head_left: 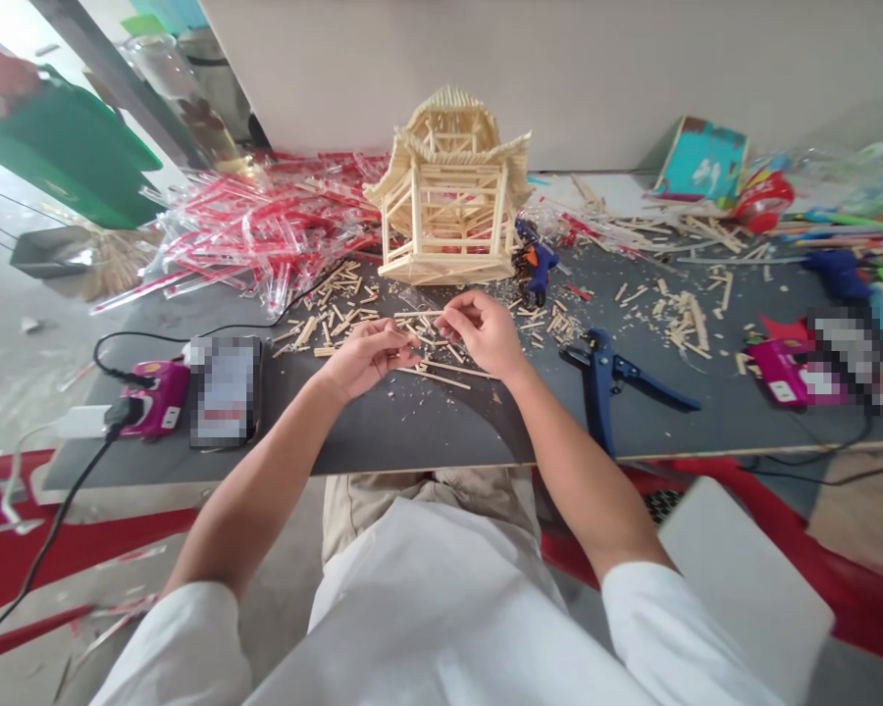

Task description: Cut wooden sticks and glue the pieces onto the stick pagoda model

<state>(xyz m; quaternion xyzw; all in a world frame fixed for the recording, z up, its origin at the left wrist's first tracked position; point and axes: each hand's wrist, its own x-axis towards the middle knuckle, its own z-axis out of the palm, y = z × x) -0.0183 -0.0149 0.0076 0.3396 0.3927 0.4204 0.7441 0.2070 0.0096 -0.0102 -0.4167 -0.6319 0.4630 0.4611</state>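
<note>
My right hand [484,331] is closed in a pinch, its fingertips at the end of a thin wooden stick [418,314] that points left. My left hand [372,357] is curled with thumb and fingers together; whatever lies between them is too small to make out. Both hands are just above the table, a short gap apart. Beneath them lie longer loose sticks [441,377] and many short cut pieces [342,312]. Behind the hands stands a pavilion model [452,201] built of wooden sticks, with a tiered, curved roof.
A blue glue gun [537,263] rests beside the model. Blue cutters [601,387] lie open to the right. Red and clear plastic wrappers [265,226] pile at back left. A phone [226,392] and a purple power socket [154,397] with cables sit left.
</note>
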